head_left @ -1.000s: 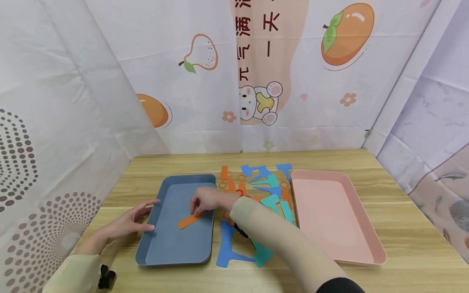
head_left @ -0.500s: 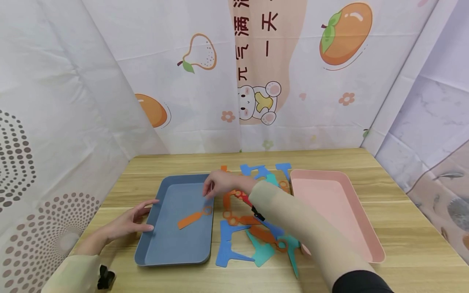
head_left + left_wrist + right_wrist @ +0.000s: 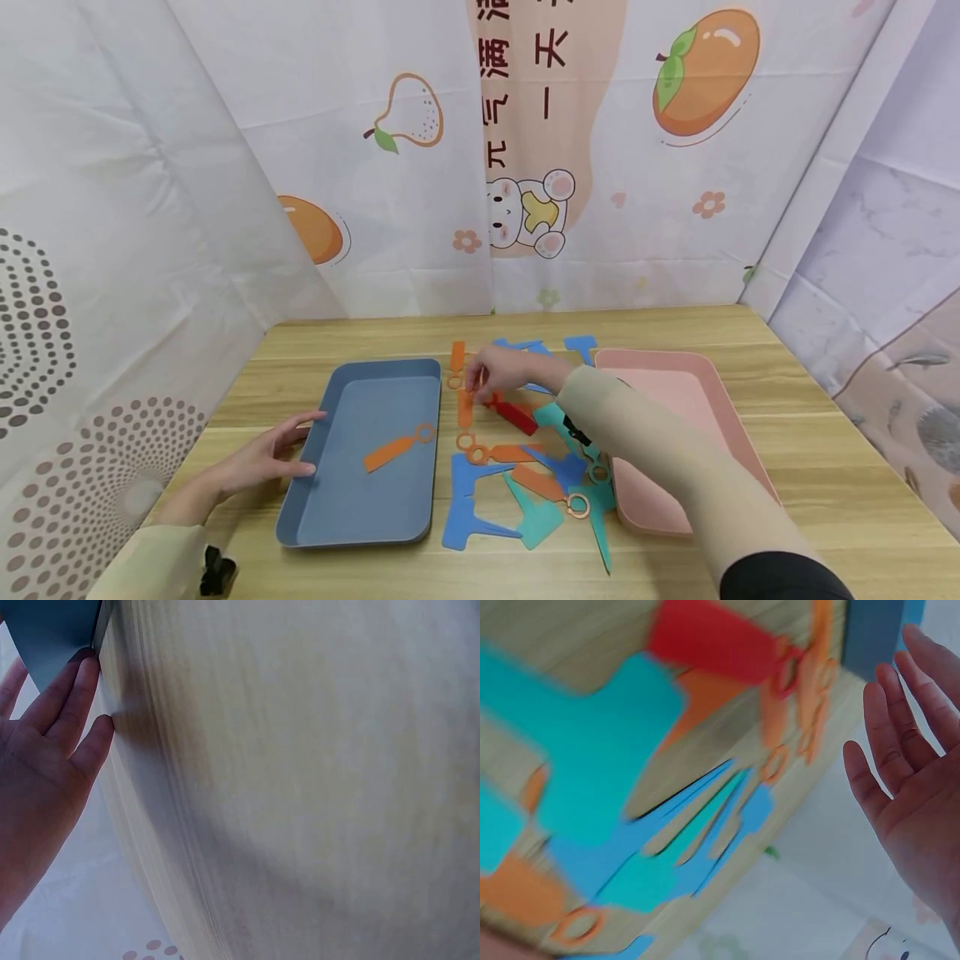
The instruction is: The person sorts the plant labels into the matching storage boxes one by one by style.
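Observation:
My left hand (image 3: 266, 462) rests at the left rim of the blue-grey tray (image 3: 360, 508), its fingers and thumb spread against the edge. Inside that tray lies one orange ring-ended plastic tag (image 3: 387, 454). Above the pile of tags, my right hand (image 3: 502, 369) reaches down, fingertips close over an orange tag (image 3: 465, 410) and beside a red tag (image 3: 517, 417). In the right wrist view the right hand's fingers (image 3: 889, 742) are loosely extended, and nothing shows in them; its thumb is hidden there.
Blue T-shaped tags (image 3: 459, 525), teal tags (image 3: 540, 523) and more orange tags (image 3: 536, 482) lie overlapping between the trays. A pink tray (image 3: 693, 367) stands on the right, partly behind the right forearm. Printed curtains (image 3: 420, 292) hang along the table's back edge.
My right hand has let go of the orange tag in the blue-grey tray, lifted away and moved right over the pile. The left hand has stayed at the tray's rim.

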A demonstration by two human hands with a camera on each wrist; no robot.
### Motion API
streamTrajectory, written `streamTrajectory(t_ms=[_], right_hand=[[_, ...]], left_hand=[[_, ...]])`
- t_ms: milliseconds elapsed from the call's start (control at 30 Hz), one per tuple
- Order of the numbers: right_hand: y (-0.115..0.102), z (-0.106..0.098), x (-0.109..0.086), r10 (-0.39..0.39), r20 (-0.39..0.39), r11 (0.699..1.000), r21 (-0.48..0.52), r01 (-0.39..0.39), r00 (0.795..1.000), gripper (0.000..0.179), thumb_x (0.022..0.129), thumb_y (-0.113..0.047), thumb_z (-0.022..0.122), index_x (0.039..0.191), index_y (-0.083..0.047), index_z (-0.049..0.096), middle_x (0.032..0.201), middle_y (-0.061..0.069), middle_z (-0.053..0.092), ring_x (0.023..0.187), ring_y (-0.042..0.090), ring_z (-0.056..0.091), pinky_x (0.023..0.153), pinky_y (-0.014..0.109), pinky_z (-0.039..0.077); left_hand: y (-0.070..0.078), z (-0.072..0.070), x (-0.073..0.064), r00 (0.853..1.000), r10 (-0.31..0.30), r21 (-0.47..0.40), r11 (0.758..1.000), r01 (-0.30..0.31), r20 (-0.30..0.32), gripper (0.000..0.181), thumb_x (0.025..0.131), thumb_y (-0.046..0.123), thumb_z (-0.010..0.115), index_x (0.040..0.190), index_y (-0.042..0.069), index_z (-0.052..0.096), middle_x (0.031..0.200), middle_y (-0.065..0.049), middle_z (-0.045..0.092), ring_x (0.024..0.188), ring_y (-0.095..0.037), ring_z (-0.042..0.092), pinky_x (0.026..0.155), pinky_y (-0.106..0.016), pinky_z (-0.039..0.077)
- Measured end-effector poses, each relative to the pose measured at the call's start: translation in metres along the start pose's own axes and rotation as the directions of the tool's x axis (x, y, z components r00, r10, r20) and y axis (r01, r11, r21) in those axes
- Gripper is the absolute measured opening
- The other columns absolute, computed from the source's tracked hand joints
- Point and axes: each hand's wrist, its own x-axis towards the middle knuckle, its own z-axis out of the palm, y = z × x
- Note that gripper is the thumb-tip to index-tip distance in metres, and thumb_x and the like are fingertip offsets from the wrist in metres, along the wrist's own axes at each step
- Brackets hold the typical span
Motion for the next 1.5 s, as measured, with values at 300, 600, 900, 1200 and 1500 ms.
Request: streamTrajectory(t_ms=[300,600,900,1200,1500], right_hand=[[0.023,0.0,-0.026,0.066,0.01,0.997,-0.035,-0.065,0.998,0.012,0.082,-0.01,0.079,0.085,-0.007,0.068,0.081,-0.004,0.063,0.076,0.011,0.059,0.071,0.026,0.049],[0.033,0.005,-0.033,0.091,-0.002,0.992,-0.083,-0.091,0.996,0.02,0.078,-0.013,0.083,0.085,-0.008,0.065,0.079,-0.003,0.06,0.07,0.012,0.053,0.067,0.026,0.047],[0.041,0.013,-0.034,0.143,0.018,0.989,-0.052,-0.142,0.99,0.028,0.075,-0.011,0.085,0.085,-0.004,0.06,0.074,-0.001,0.057,0.067,0.011,0.051,0.064,0.025,0.045],[0.046,0.015,-0.032,0.142,0.016,0.989,-0.043,-0.142,0.99,0.021,0.077,-0.006,0.082,0.087,-0.008,0.063,0.076,-0.001,0.057,0.069,0.011,0.05,0.065,0.024,0.045],[0.043,0.018,-0.035,0.129,0.012,0.991,-0.022,-0.129,0.992,0.024,0.077,-0.011,0.084,0.09,-0.007,0.064,0.077,-0.001,0.056,0.069,0.01,0.048,0.065,0.023,0.043]], left_hand=[[0.0,-0.001,-0.001,1.0,-0.009,0.018,1.0,0.009,-0.001,0.076,0.09,0.011,0.07,0.15,-0.002,0.024,0.149,-0.038,0.02,0.134,-0.05,0.025,0.093,-0.012,0.034],[-0.001,0.0,0.0,1.0,0.003,0.008,1.0,-0.003,-0.002,0.075,0.09,0.009,0.069,0.149,-0.003,0.023,0.148,-0.04,0.02,0.132,-0.061,0.019,0.092,-0.013,0.035],[-0.004,0.0,0.0,1.0,-0.006,0.022,1.0,0.006,0.001,0.075,0.09,0.01,0.069,0.149,-0.002,0.024,0.148,-0.039,0.022,0.131,-0.06,0.022,0.091,-0.015,0.037],[-0.004,-0.001,0.001,1.0,-0.016,0.02,1.0,0.016,-0.002,0.077,0.09,0.011,0.07,0.15,-0.002,0.024,0.149,-0.038,0.021,0.132,-0.059,0.02,0.091,-0.013,0.035],[-0.002,-0.001,0.0,1.0,0.001,0.027,1.0,-0.001,0.001,0.076,0.09,0.01,0.069,0.149,-0.003,0.023,0.148,-0.039,0.022,0.131,-0.06,0.023,0.091,-0.014,0.036]])
